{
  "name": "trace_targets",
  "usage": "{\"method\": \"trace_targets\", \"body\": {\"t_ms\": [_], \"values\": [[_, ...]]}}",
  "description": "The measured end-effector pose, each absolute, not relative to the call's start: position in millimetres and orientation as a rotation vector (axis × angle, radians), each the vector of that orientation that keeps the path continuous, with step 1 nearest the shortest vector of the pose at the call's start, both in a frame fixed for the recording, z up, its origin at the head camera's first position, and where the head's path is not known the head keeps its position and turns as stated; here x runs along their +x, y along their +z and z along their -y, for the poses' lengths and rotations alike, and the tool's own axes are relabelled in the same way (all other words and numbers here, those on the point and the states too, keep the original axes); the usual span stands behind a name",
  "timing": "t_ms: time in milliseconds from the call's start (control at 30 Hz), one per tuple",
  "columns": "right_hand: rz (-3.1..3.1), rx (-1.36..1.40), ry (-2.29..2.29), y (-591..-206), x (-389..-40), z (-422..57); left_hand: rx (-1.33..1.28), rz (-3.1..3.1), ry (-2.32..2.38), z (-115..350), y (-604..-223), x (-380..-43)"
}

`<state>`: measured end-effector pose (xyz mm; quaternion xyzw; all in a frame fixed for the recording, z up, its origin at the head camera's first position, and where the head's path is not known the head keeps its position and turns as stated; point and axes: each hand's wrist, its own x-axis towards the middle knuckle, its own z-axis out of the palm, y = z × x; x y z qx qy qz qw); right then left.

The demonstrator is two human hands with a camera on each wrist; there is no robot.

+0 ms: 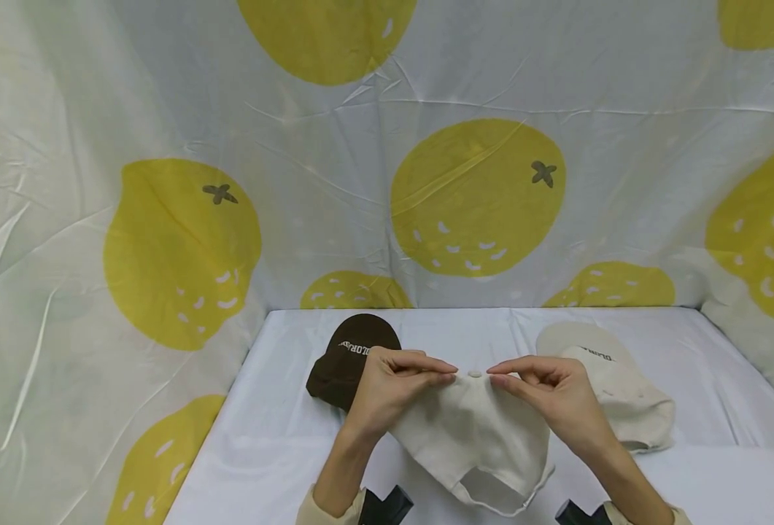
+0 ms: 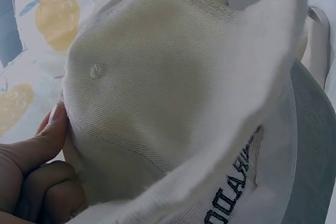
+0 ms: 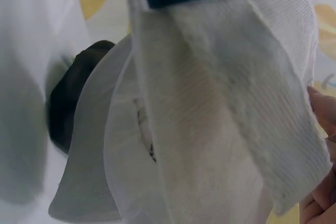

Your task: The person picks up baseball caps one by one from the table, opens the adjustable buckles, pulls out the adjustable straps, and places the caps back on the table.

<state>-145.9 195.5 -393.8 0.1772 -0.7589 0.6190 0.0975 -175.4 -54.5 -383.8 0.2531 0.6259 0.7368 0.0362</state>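
Note:
An off-white baseball cap [image 1: 485, 430] hangs in front of the body, its back strap opening facing down. My left hand [image 1: 389, 386] pinches the crown between thumb and index finger, just left of the small top button [image 1: 475, 374]. On the button's other side my right hand [image 1: 560, 394] pinches the fabric the same way. Inside the cap [image 2: 152, 77], the left wrist view shows a stitched eyelet [image 2: 97, 71], dark lettering [image 2: 228, 195] and the grey-looking brim [image 2: 315, 150]. The back strap [image 3: 262, 98] fills much of the right wrist view.
A dark brown cap [image 1: 341, 372] with white lettering rests on the white-covered table [image 1: 262, 452], behind my left hand. Another off-white cap [image 1: 629, 397] lies behind my right hand. A lemon-print curtain [image 1: 334, 182] hangs along the table's back and sides.

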Motion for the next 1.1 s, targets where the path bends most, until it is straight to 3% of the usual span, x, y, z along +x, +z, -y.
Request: {"method": "trace_targets", "body": {"t_ms": [667, 1100], "values": [[2.196, 0.615, 1.828, -393.6, -144.7, -200.0, 0.669, -2.039, 2.32, 64.5, -379.7, -176.1], [2.201, 0.872, 1.883, -396.2, -152.6, -219.1, 0.56, -1.97, 2.52, 71.2, -380.0, -180.3]]}}
